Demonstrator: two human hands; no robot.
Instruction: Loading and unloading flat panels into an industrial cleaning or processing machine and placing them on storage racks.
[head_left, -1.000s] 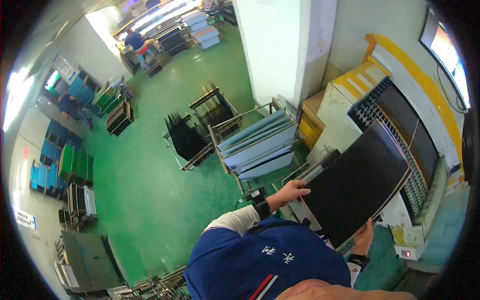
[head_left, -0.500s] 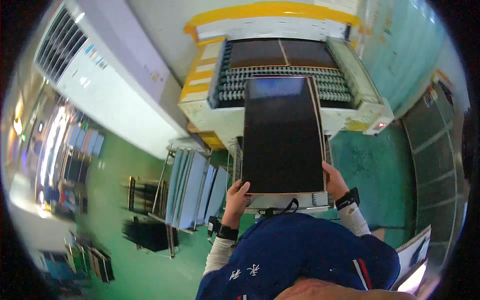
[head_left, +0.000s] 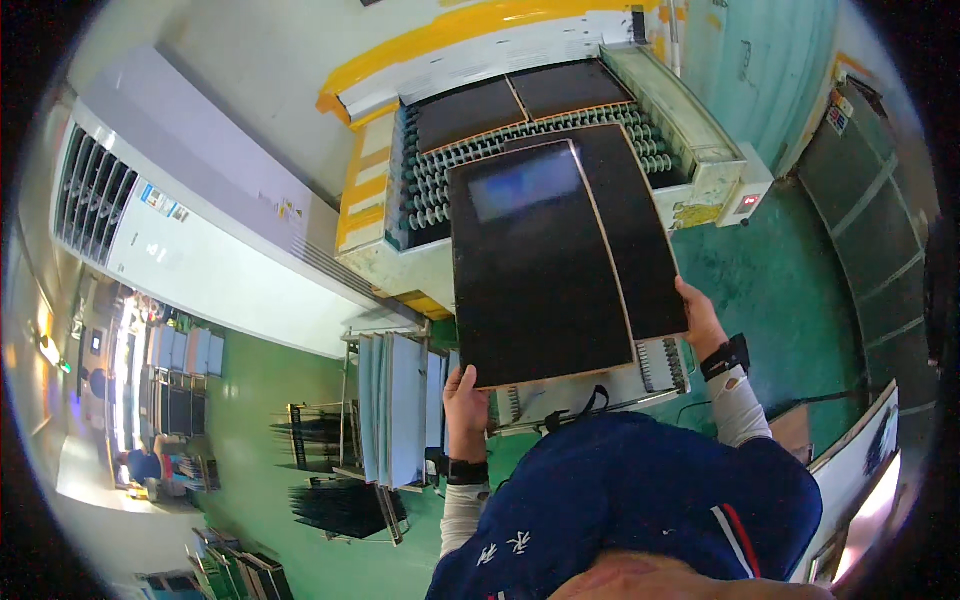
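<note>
Two thin black boards with copper-coloured edges are between my hands, in front of a roller conveyor (head_left: 428, 205). The upper board (head_left: 530, 285) overlaps the lower board (head_left: 648, 245), which sticks out to the right. My left hand (head_left: 466, 408) is closed on the near left corner of the upper board, thumb on top. At the right edge of the lower board, my right hand (head_left: 703, 318) grips with its fingers mostly underneath. The far ends of both boards reach over the nearest rollers. A bluish-white reflection shows on the upper board.
Two more black boards (head_left: 466, 114) lie side by side farther in on the rollers. A metal rack (head_left: 395, 410) with light blue panels stands left, with dark boards (head_left: 345, 508) low beside it. A white air conditioner (head_left: 215, 240) is farther left. Panels lean at lower right.
The two boards, nearly aligned before, are now fanned apart, the lower one shifted right and the upper one left. My right hand has moved outward with its board. The view has turned somewhat.
</note>
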